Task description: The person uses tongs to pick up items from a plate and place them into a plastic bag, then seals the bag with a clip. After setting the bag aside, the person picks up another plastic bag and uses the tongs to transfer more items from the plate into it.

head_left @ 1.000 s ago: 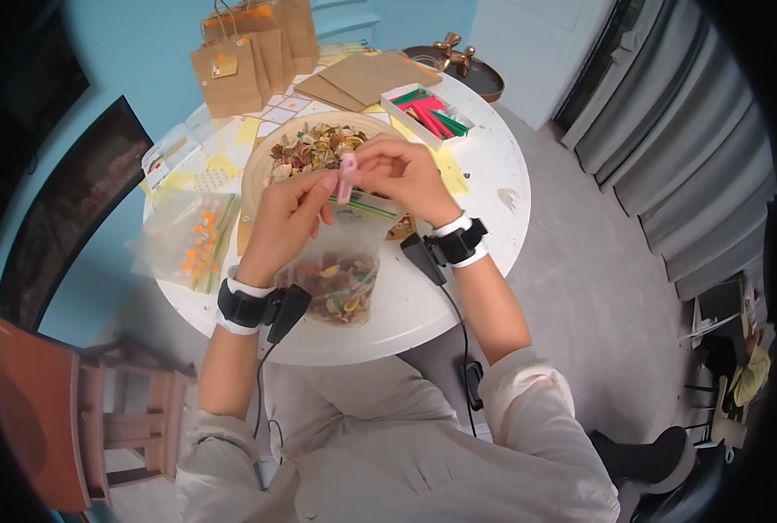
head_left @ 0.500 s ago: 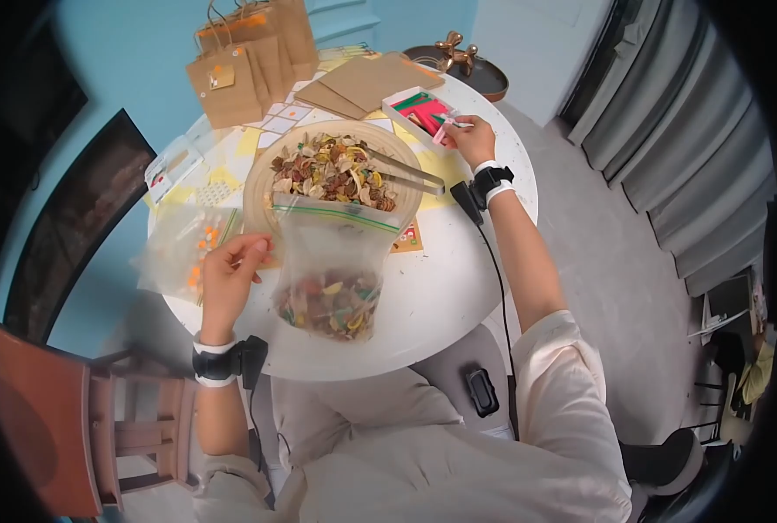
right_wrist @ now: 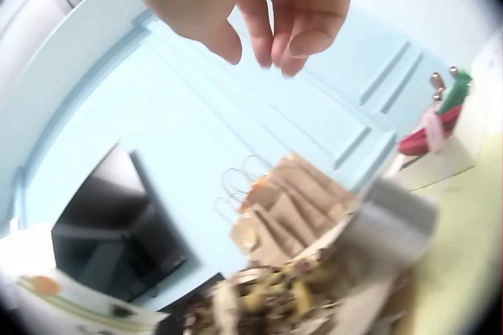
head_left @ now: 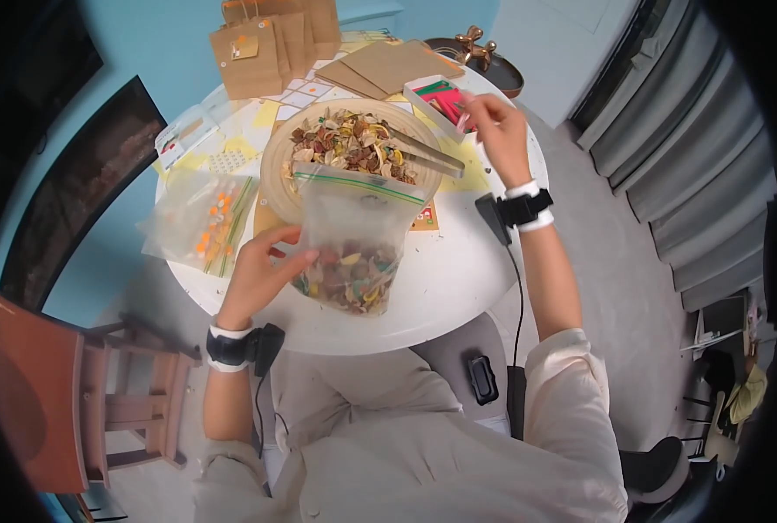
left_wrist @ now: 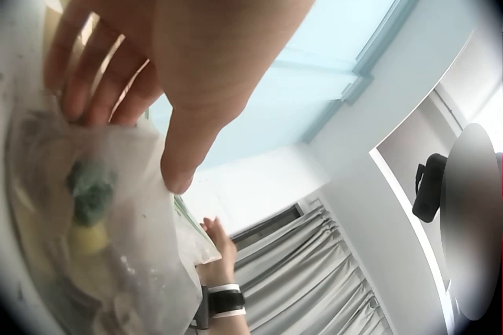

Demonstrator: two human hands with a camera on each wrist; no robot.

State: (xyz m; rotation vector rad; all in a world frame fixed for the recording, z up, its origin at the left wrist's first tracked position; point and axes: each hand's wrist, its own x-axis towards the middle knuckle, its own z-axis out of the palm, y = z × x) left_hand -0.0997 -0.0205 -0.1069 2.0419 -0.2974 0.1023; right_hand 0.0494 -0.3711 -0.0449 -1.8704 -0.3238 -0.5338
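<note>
The clear zip bag (head_left: 353, 253) of dried petals and leaves stands at the table's near side, its green-striped top edge over the basket's front rim. My left hand (head_left: 262, 272) is at the bag's left side, thumb and fingers apart; in the left wrist view the fingers of this hand (left_wrist: 157, 52) touch the cloudy plastic (left_wrist: 118, 225). Above the box's near corner is my right hand (head_left: 500, 139), and the right wrist view shows this hand (right_wrist: 267, 5) empty with loosely bent fingers. A pale pink clip (right_wrist: 434, 131) lies at the white box (right_wrist: 452, 166) of red and green pieces.
Behind the bag, a round basket (head_left: 272, 179) holds dried petals, with metal tongs (head_left: 427, 155) across its right side. A second bag (head_left: 188, 218) with orange pieces lies left. Paper bags (head_left: 253, 65) and brown sheets (head_left: 388, 70) are at the back.
The pink clip, first held between both hands, went with my right hand to the box and has been let go. My left hand moved away from the bag's top, then onto its side.
</note>
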